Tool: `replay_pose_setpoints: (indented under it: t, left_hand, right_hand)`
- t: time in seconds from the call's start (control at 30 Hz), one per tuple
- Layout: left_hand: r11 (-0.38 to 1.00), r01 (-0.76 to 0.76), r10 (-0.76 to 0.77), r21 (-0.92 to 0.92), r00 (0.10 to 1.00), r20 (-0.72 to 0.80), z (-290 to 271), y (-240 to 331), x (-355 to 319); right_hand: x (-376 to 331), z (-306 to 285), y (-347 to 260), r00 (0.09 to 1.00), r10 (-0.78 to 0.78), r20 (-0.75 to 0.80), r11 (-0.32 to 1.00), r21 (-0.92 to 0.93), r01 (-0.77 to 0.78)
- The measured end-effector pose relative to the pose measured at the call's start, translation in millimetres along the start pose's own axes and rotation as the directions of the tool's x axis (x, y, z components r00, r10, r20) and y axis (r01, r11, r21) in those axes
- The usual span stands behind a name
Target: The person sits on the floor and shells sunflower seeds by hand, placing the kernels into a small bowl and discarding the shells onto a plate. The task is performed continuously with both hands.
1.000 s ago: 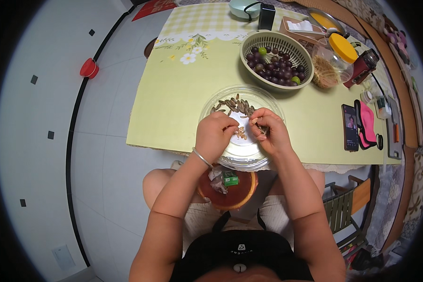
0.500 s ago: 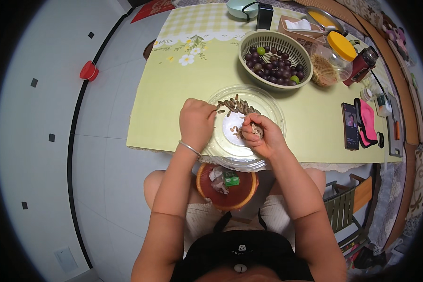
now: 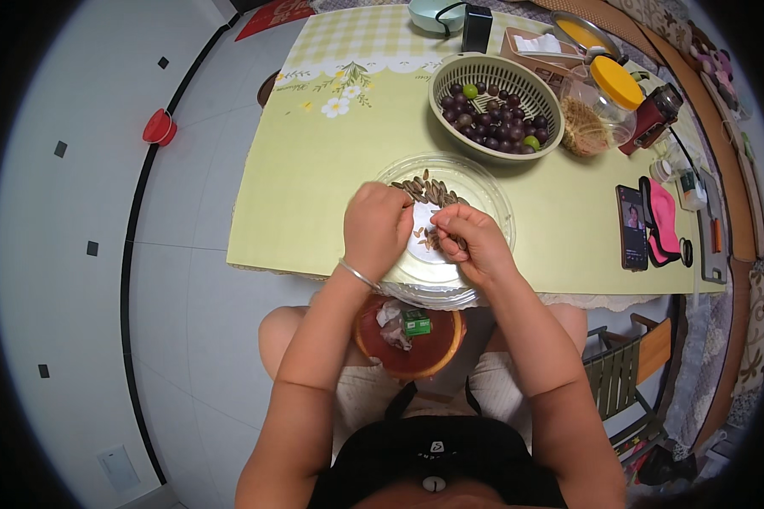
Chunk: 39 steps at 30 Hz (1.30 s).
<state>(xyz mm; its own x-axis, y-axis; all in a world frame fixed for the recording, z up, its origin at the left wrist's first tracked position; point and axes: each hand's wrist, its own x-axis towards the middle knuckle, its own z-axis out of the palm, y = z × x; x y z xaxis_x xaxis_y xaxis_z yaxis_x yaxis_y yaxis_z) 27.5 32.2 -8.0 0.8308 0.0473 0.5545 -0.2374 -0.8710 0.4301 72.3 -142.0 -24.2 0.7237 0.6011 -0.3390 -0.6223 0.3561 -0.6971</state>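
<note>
A clear round plastic tray (image 3: 494, 181) lies at the table's near edge. Striped sunflower seeds (image 3: 429, 192) are heaped at its far side, and smaller brown bits (image 3: 427, 238) are scattered nearer its middle. My left hand (image 3: 377, 227) is over the tray's left side, thumb and fingers pinched together by the heap; whatever is between the fingertips is too small to make out. Opposite it, my right hand (image 3: 477, 243) is closed, thumb against the bent index finger. Its curled fingers hide most of the pale seed kernels in the palm.
Beyond the tray stands a colander (image 3: 440, 78) of dark grapes. To its right are a yellow-lidded jar (image 3: 598, 110) and a dark red flask (image 3: 651, 119). A phone (image 3: 631, 227) lies beside a pink-and-black item (image 3: 662, 222). Below the table edge is a reddish bin (image 3: 433, 356).
My left hand has moved right, closer to my right hand. My right hand has turned slightly, thumb now pressed to the index finger, so the pale kernels in its palm are mostly hidden.
</note>
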Motion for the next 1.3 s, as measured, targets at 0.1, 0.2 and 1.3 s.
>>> replay_pose_setpoints:
  t: [0.1,0.2,1.3]
  left_hand:
    - [0.929,0.184,-0.179,-0.321,0.983,0.043,-4.7,20.6,-7.1]
    - [0.972,-0.021,0.004,-0.236,0.998,-0.069,3.3,24.0,-10.9]
    - [0.468,0.520,-0.380,-0.715,0.848,0.368,0.9,32.7,-21.3]
  right_hand:
    - [0.5,1.9,4.3,0.995,-0.074,-0.063,0.994,-0.087,0.068]
    - [0.0,4.1,7.8,0.987,-0.142,-0.079,0.979,-0.160,0.129]
    - [-4.8,1.1,-3.1,0.998,-0.068,-0.013,0.990,-0.126,0.066]
